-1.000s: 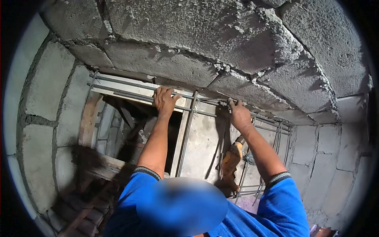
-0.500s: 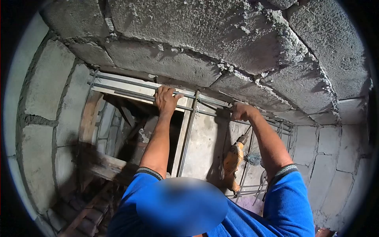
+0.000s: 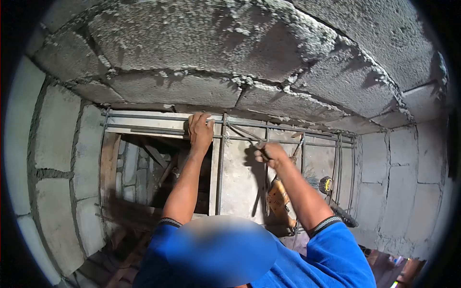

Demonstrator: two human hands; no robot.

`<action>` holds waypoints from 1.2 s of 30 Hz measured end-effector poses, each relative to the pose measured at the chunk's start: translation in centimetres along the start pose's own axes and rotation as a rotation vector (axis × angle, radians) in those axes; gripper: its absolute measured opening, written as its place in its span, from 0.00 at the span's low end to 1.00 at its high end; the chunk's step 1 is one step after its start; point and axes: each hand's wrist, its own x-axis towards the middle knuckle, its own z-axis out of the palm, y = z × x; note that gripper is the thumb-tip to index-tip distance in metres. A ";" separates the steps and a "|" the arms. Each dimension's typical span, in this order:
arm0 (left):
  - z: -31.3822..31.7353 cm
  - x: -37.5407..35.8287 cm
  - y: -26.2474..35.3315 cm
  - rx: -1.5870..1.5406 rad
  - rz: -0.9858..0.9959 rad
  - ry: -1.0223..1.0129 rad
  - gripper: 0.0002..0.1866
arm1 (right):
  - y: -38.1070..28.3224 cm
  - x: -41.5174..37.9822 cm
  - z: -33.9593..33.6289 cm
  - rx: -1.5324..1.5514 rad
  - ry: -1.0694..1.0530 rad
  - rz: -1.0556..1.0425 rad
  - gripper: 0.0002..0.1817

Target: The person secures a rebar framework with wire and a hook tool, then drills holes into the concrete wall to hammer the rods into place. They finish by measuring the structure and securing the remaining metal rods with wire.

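Two long horizontal steel reinforcing bars (image 3: 158,118) run along the foot of the block wall, crossed by upright stirrups. My left hand (image 3: 200,132) curls its fingers over these bars, left of a tied crossing stirrup (image 3: 222,158). To the right, my right hand (image 3: 271,154) is closed in a fist around the end of a slim dark metal tool (image 3: 242,132). The tool slants up and left from the fist to the tied crossing; its exact kind I cannot tell. A yellow power drill (image 3: 278,201) lies below my right forearm.
A wood-framed opening (image 3: 144,163) lies under the bars on the left. Pale board (image 3: 242,177) sits beneath the cage. A yellow-and-black round object (image 3: 326,184) and a wire bundle (image 3: 312,178) are right of the drill. Block walls (image 3: 60,129) close in the sides.
My right hand has come down and left, away from the bars, and the tool's slant is steeper. My left hand stays on the bars. The view has shifted, showing the yellow-and-black object.
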 end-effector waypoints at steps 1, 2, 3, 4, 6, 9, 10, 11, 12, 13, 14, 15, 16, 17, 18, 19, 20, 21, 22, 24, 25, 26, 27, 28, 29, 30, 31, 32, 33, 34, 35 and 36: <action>0.4 0.1 0.4 -0.057 -0.048 -0.079 0.12 | 1.1 -0.8 1.1 0.101 -0.006 -0.008 0.08; 0.7 0.3 0.8 -0.112 -0.096 -0.156 0.11 | 2.0 -1.6 2.3 0.244 -0.012 0.010 0.07; 1.0 0.7 1.0 -0.166 -0.144 -0.231 0.11 | 3.3 -1.8 2.4 0.301 -0.132 -0.037 0.05; 1.2 1.0 1.2 -0.094 -0.215 -0.337 0.16 | 4.1 -1.7 2.7 0.408 -0.095 -0.025 0.05; 1.9 1.8 1.0 -0.048 -0.310 -0.520 0.19 | 4.0 -3.5 3.7 0.464 -0.090 -0.033 0.05; 2.9 2.2 -0.1 -0.054 -0.479 -0.827 0.27 | 4.1 -2.9 4.1 0.622 -0.105 0.003 0.06; 3.3 1.8 -0.3 -0.219 -0.647 -0.821 0.28 | 4.6 -2.7 4.1 0.617 -0.113 -0.006 0.06; 3.4 1.5 -0.4 -0.387 -0.813 -0.808 0.30 | 4.9 -2.7 4.2 0.616 -0.119 -0.004 0.06; 3.4 1.7 -0.7 -0.433 -0.810 -0.853 0.32 | 5.1 -2.6 4.1 0.633 -0.212 0.057 0.06; 3.7 1.9 -1.0 -0.431 -0.811 -0.850 0.32 | 5.3 -2.5 4.1 0.648 -0.304 0.119 0.06; 3.9 1.9 -1.3 -0.477 -0.875 -0.895 0.33 | 4.9 -3.1 4.4 0.623 -0.301 0.099 0.07; 4.1 2.0 -1.6 -0.523 -0.940 -0.939 0.34 | 4.9 -3.2 4.6 0.622 -0.302 0.105 0.07; 4.3 2.1 -1.8 -0.536 -0.937 -0.973 0.36 | 4.9 -3.2 5.0 0.679 -0.287 0.054 0.07; 4.3 2.4 -1.9 -0.532 -0.939 -0.969 0.36 | 4.6 -3.3 5.6 0.736 -0.273 0.002 0.07; 4.4 2.7 -1.8 -0.530 -0.959 -0.994 0.36 | 4.4 -3.6 6.3 0.792 -0.222 0.002 0.07; 4.5 2.8 -1.8 -0.525 -0.981 -1.020 0.36 | 4.3 -3.6 6.6 0.795 -0.225 0.007 0.07; 4.4 3.1 -1.7 -0.509 -0.982 -1.050 0.36 | 4.3 -3.7 6.9 0.839 -0.225 0.000 0.07; 4.3 3.0 -1.5 -0.505 -0.984 -1.049 0.36 | 4.3 -3.9 7.1 0.880 -0.226 -0.011 0.07; 4.2 3.1 -1.3 -0.499 -0.976 -1.049 0.36 | 4.1 -4.1 7.3 0.890 -0.216 -0.003 0.08; 3.9 3.3 -1.0 -0.497 -0.957 -1.083 0.36 | 4.8 -4.1 7.6 0.887 -0.218 0.009 0.08; 3.7 3.5 -0.9 -0.497 -0.958 -1.083 0.36 | 5.3 -4.1 7.8 0.891 -0.215 0.020 0.08; 3.9 3.6 -1.0 -0.471 -0.958 -1.088 0.35 | 5.8 -4.8 8.5 0.887 -0.197 0.018 0.08; 4.1 3.7 -1.0 -0.444 -0.957 -1.096 0.35 | 6.1 -5.4 8.8 0.831 -0.215 0.009 0.07; 4.3 3.8 -1.1 -0.442 -0.956 -1.099 0.35 | 5.8 -5.7 8.8 0.770 -0.176 0.033 0.07; 4.3 3.9 -1.1 -0.440 -0.947 -1.130 0.35 | 5.5 -6.0 8.8 0.709 -0.139 0.057 0.07; 4.1 4.0 -1.1 -0.437 -0.940 -1.160 0.36 | 5.6 -5.1 7.7 0.703 -0.168 0.033 0.07; 4.0 4.1 -0.9 -0.431 -0.940 -1.159 0.36 | 5.3 -4.0 5.9 0.696 -0.200 0.010 0.07; 3.9 4.1 -0.7 -0.429 -0.943 -1.138 0.36 | 4.3 -3.1 4.2 0.612 -0.259 -0.015 0.07; 3.7 4.0 -0.5 -0.429 -0.949 -1.115 0.36 | 3.3 -1.6 2.2 0.583 -0.347 0.039 0.07; 3.5 4.1 -0.5 -0.462 -0.954 -1.137 0.36 | 2.3 -1.2 1.7 0.540 -0.303 0.039 0.07; 3.5 4.3 -0.5 -0.464 -0.955 -1.130 0.36 | 1.4 -1.4 1.9 0.494 -0.262 0.037 0.07; 3.5 4.4 -0.3 -0.452 -0.963 -1.127 0.35 | 1.3 -1.9 2.4 0.490 -0.265 0.037 0.07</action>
